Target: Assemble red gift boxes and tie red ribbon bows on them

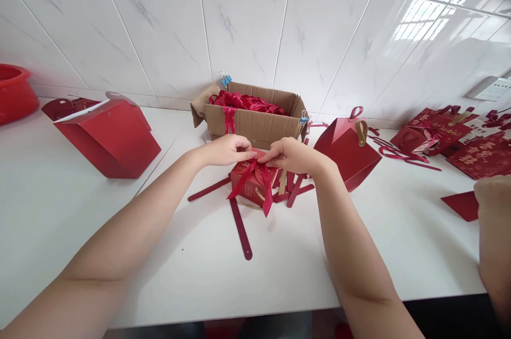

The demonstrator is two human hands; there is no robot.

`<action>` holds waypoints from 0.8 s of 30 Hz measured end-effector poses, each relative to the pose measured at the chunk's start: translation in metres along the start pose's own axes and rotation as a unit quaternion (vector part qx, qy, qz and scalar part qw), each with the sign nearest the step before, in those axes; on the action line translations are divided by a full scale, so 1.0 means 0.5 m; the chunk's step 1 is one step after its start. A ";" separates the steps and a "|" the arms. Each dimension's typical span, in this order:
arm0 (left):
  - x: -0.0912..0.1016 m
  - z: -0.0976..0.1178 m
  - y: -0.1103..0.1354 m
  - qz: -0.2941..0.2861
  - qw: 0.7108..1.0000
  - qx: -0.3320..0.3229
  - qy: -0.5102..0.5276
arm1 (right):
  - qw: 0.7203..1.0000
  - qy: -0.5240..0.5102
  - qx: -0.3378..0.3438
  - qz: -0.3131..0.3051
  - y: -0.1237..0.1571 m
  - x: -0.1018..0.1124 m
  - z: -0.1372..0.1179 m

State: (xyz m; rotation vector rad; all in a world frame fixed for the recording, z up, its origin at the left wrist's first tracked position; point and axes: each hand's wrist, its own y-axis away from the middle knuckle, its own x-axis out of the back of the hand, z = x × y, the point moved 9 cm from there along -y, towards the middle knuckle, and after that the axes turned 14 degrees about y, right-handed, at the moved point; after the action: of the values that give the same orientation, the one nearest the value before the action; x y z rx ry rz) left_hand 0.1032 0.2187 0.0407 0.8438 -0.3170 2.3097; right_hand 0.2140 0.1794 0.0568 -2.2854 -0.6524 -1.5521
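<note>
A small red gift box (249, 192) stands on the white table in front of me. Tied round it is a red satin ribbon (266, 190), its knot on top and its two tails hanging down the front. My left hand (231, 150) pinches the ribbon at the left of the knot. From the right, my right hand (293, 155) has thumb and forefinger closed at the bow, against the lid. Between the fingertips the ribbon is partly hidden. Dark red strap strips (240, 230) lie beside and under the box, with more at its right.
Behind the box stands a cardboard box (255, 129) of red ribbons. Larger red boxes stand at left (115, 142) and right (347, 153). Finished-looking red packages (419, 137) sit far right, near another person's hand (493, 206). A red basin (16, 94) is far left.
</note>
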 end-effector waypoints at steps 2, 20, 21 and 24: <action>0.000 0.005 -0.002 0.002 1.000 -0.019 -0.017 | 1.000 -0.003 -0.003 -0.011 0.000 -0.004 0.001; -0.008 -0.043 -0.037 0.079 0.960 -0.012 0.268 | 1.000 -0.003 0.018 0.008 0.006 0.003 -0.005; -0.013 -0.046 -0.039 0.074 0.954 -0.015 0.291 | 1.000 0.000 0.021 -0.001 0.005 -0.001 -0.007; -0.024 -0.045 -0.041 0.062 0.954 -0.028 0.292 | 0.999 0.012 0.026 -0.022 0.004 -0.010 -0.011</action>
State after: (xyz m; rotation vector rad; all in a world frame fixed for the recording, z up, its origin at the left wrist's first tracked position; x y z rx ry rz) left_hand 0.1124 0.2381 0.0158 0.0874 -0.1710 2.5248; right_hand 0.2091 0.1741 0.0540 -2.2257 -0.7326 -1.5621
